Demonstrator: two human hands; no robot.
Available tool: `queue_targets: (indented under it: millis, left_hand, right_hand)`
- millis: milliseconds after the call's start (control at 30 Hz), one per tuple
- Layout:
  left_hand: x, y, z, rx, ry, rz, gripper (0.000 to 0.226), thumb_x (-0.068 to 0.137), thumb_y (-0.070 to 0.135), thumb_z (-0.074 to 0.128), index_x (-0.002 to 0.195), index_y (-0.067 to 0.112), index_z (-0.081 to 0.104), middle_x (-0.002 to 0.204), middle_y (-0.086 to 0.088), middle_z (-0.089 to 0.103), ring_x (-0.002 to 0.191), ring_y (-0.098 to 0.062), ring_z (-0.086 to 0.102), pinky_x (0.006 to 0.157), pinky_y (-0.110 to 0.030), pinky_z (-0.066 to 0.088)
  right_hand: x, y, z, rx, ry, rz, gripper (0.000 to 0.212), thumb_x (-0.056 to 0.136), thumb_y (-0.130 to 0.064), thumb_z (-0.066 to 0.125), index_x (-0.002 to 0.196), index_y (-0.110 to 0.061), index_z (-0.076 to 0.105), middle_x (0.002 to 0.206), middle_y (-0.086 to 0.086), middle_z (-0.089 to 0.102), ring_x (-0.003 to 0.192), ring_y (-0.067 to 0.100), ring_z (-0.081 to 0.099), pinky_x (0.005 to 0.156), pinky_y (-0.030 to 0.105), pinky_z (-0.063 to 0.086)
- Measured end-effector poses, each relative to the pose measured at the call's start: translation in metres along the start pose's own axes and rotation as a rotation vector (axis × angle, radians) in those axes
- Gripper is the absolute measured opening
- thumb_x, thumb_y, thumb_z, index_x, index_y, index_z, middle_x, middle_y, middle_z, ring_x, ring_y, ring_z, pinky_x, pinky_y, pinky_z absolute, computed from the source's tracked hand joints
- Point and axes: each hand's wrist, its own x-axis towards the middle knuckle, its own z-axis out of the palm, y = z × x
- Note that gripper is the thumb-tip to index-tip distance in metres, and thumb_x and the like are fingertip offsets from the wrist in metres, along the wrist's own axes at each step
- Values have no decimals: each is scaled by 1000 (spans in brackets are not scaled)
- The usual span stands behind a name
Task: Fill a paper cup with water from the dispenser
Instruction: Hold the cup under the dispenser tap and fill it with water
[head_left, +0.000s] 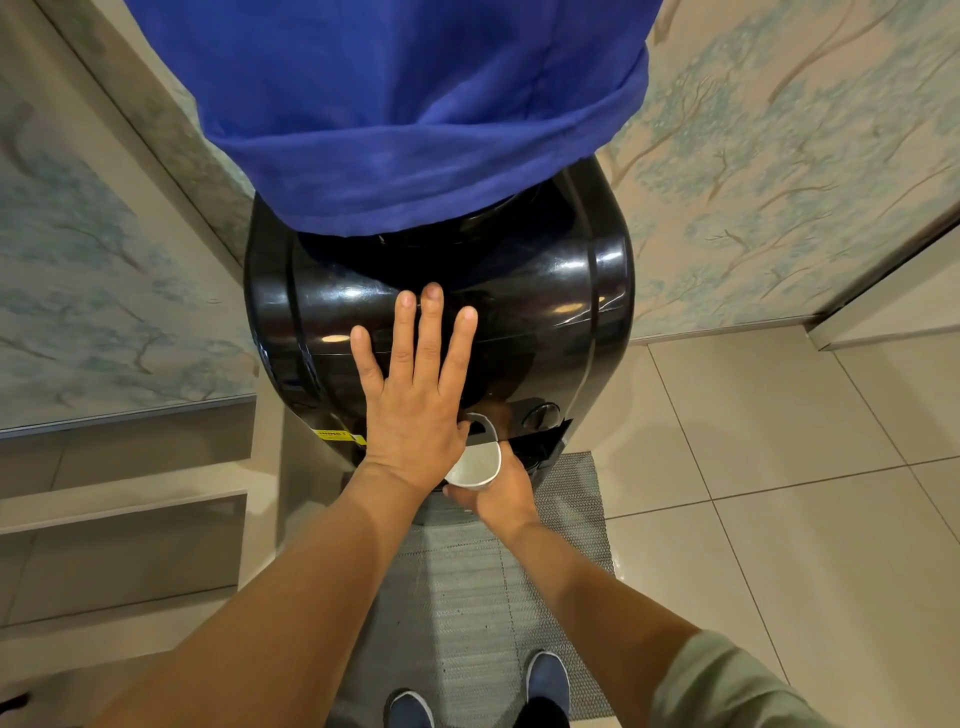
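Note:
A glossy black water dispenser (550, 306) stands in front of me, its bottle wrapped in a blue cloth cover (415, 114). My left hand (415, 395) lies flat with fingers spread on the dispenser's front top, thumb curled down by the tap area. My right hand (501, 493) holds a white paper cup (475, 465) from below, right under the dispenser's front. The cup's mouth faces me and its inside looks pale; I cannot tell if water is in it. A round knob (540, 415) sits to the right of the cup.
A grey woven mat (467, 597) lies under the dispenser and my blue shoes (548, 675). Beige floor tiles (779, 467) spread to the right. Low steps or shelves (119, 509) stand at the left. Tree-patterned wallpaper (779, 156) covers both side walls.

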Motion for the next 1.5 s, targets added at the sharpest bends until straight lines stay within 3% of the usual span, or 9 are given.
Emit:
queue_targets:
  millis: [800, 1033, 1233, 1500]
  left_hand:
    - [0, 1, 2, 48, 2, -30, 128, 52, 34, 86, 149, 14, 5, 152, -15, 12, 140, -36, 10, 106, -62, 11]
    - [0, 2, 0, 34, -36, -30, 132, 49, 42, 87, 149, 15, 5, 153, -15, 11, 141, -36, 8, 106, -62, 8]
    - [0, -1, -10, -75, -130, -18, 142, 42, 51, 87, 149, 17, 1, 155, -12, 3, 142, -31, -9, 110, -56, -12]
    - [-3, -12, -28, -177, -297, 33, 136, 53, 59, 77, 146, 23, -15, 155, -6, -18, 140, -22, -29, 112, -51, -17]
  right_hand:
    - [-8, -2, -2, -54, -13, 8, 72, 55, -25, 88, 115, -16, 49, 119, 7, 60, 116, 24, 54, 97, 43, 50]
    - [-9, 0, -3, -63, 6, 2, 71, 54, -25, 87, 114, -18, 50, 118, 6, 60, 114, 24, 55, 96, 44, 50]
    - [-18, 5, -5, -74, -3, -12, 79, 54, -26, 86, 124, -22, 48, 119, 2, 62, 116, 23, 53, 96, 44, 49]
    - [-57, 13, -14, -53, -20, -24, 79, 53, -21, 87, 123, -21, 50, 119, 4, 60, 112, 22, 55, 95, 41, 51]
